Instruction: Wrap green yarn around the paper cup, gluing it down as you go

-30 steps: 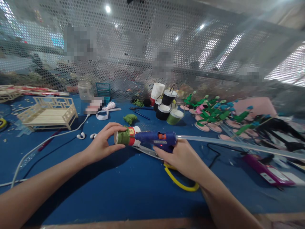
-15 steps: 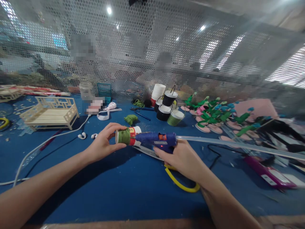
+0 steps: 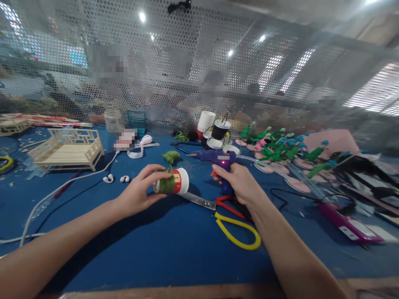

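My left hand (image 3: 140, 190) grips a small paper cup (image 3: 172, 182) lying on its side, partly wrapped in green cord, red and white at its open end. My right hand (image 3: 239, 183) holds a blue hot glue gun (image 3: 215, 157) by its handle, raised behind and to the right of the cup, its nozzle pointing left and clear of the cup. A clear glue stick (image 3: 258, 162) pokes out of the gun's back. Scissors (image 3: 232, 216) with yellow and red handles lie on the blue table (image 3: 174, 253) under my right wrist.
A small wooden bench model (image 3: 67, 148) stands at the left with a white cable (image 3: 62, 189) beside it. Black, white and green cups (image 3: 216, 132) cluster at the back middle, by a perforated metal screen (image 3: 199, 70). Green and pink paper flowers (image 3: 274, 151) and a purple tool (image 3: 349, 222) crowd the right.
My right hand has lifted the glue gun away from the cup, back and to the right. The left hand has turned the cup a little and keeps hold of it.
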Available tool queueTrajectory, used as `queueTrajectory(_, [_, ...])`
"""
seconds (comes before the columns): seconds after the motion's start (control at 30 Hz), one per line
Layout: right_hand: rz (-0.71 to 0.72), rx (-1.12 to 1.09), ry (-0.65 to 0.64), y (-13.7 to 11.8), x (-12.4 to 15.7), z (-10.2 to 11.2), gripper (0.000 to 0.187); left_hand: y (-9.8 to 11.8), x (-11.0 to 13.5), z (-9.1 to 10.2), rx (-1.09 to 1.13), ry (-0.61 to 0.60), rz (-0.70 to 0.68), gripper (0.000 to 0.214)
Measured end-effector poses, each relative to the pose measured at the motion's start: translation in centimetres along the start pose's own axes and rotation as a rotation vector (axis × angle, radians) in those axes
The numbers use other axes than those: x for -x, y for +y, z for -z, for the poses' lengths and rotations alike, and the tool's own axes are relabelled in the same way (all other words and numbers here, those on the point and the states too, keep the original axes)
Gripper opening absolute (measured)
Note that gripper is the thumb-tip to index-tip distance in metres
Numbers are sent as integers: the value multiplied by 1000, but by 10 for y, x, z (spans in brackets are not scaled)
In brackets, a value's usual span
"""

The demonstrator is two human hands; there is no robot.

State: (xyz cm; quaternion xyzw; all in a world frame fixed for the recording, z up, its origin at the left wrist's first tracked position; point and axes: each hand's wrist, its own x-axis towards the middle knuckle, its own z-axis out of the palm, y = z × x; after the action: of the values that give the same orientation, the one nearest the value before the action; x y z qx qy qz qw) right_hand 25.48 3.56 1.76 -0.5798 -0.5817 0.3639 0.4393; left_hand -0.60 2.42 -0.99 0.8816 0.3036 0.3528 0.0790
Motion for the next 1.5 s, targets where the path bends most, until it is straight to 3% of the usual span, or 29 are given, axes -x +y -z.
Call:
queueTrajectory(0.3, [-108, 541, -55, 31, -30, -4, 31, 3, 1, -3, -84, 11, -179, 36])
queueTrajectory(0.47, [-32, 769, 68, 28, -29, -6, 22, 7, 0, -2, -102, 1, -217, 34])
queueTrajectory(0.57, [50, 799, 65, 14, -20, -12, 26, 11, 0, -2, -95, -3, -228, 34])
queueTrajectory(0.63, [123, 738, -31, 2, -13, -17, 36, 13, 0, -2, -90, -13, -233, 35])
queueTrajectory(0.8, [250, 338, -471, -24, 2, -29, 58, 16, 0, -2, -86, -7, -282, 36])
queueTrajectory(1.0, [158, 226, -454, -32, 4, -32, 59, 19, -1, -1, -93, -50, -339, 34])
queueTrajectory(1.1, [22, 73, -634, -29, 5, -37, 58, 23, -1, -2, -77, -93, -353, 38])
queueTrajectory(1.17, [-58, -92, -718, -25, 5, -43, 47, 24, 0, -2, -67, -113, -350, 40])
queueTrajectory(1.33, [-123, -392, -547, -21, 6, -50, 20, 25, 1, -1, 15, -168, -271, 35])
queueTrajectory(1.5, [29, -444, -358, -23, 6, -42, 14, 24, 0, 0, 231, -187, -50, 43])
